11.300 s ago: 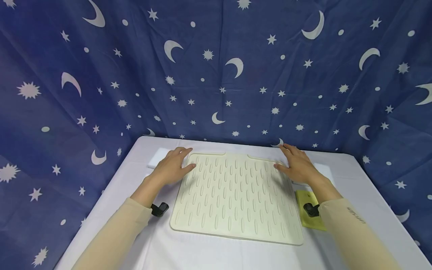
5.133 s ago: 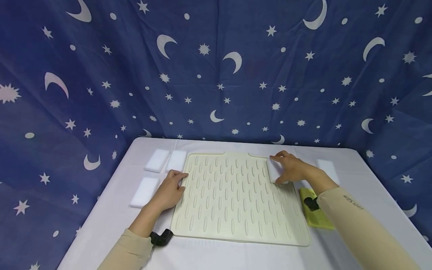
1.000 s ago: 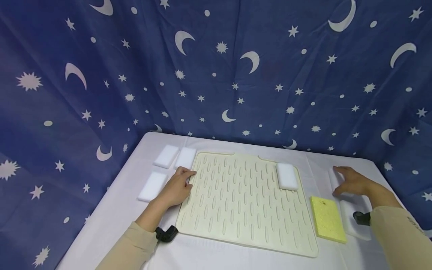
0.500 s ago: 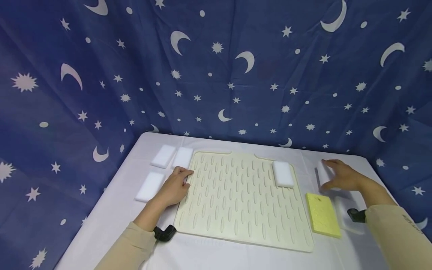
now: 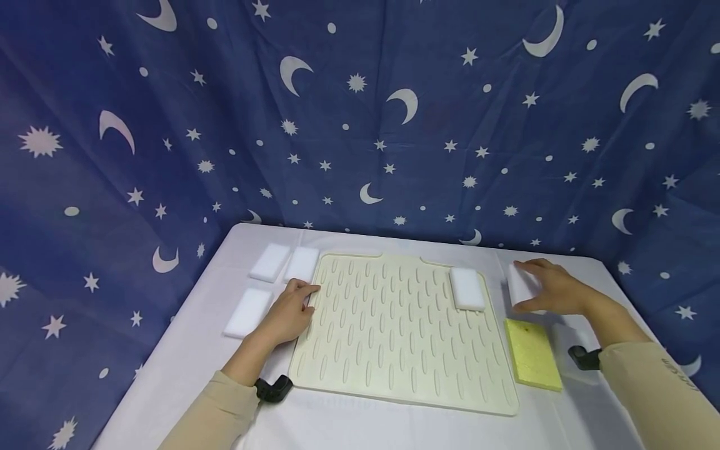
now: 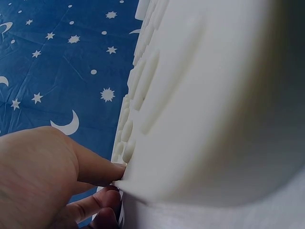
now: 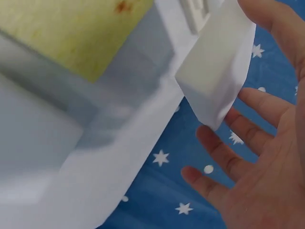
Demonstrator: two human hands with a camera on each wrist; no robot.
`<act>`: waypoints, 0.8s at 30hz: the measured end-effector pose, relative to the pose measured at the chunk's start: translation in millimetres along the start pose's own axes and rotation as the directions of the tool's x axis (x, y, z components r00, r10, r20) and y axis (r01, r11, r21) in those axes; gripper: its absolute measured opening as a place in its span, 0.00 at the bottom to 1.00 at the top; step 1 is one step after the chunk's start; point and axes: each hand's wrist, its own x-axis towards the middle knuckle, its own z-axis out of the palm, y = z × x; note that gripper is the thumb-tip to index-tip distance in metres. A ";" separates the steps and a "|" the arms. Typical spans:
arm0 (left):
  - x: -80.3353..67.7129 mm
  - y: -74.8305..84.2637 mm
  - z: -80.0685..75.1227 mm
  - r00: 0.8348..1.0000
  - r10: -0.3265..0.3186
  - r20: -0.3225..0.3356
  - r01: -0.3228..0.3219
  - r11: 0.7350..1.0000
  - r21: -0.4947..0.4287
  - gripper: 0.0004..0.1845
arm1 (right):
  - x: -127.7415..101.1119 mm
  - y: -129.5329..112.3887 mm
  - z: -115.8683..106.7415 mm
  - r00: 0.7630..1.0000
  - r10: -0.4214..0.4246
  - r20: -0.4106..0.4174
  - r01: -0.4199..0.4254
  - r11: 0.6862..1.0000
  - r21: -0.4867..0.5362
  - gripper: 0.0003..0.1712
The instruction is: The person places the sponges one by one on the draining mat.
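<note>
At the left edge of a cream ridged drying mat [image 5: 388, 331], my left hand [image 5: 287, 317] pinches the rim. The left wrist view shows thumb above and fingers below the mat edge [image 6: 143, 191]. My right hand [image 5: 557, 290] holds a white sponge block [image 5: 522, 284] over the table, right of the mat. In the right wrist view this white block [image 7: 217, 67] sits between thumb and fingertips, tilted. Another white sponge block [image 5: 468, 289] lies on the mat's upper right corner.
A yellow sponge block [image 5: 533, 356] lies beside the mat's right edge, with another white block [image 5: 570, 353] in shadow right of it. Left of the mat lie three white blocks, the nearest one [image 5: 248, 312] by my left wrist. A blue star-patterned curtain [image 5: 360, 125] hangs behind the table.
A white block now lies on the mat's upper right corner. My right hand has taken up another from the right side and moved it left toward the mat. My left hand stays at the mat edge.
</note>
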 end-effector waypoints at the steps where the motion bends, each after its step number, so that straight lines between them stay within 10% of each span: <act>1: -0.2 -0.1 0.1 1.000 -0.001 0.001 0.001 1.000 0.001 0.26 | 0.1 -2.9 0.2 1.000 -0.008 -0.003 0.008 1.000 0.000 0.70; 24: 0.5 -1.6 2.5 1.000 -0.003 0.000 0.003 1.000 -0.005 0.26 | 18.9 -76.4 -0.6 0.990 -0.136 -0.031 0.136 0.991 0.003 0.64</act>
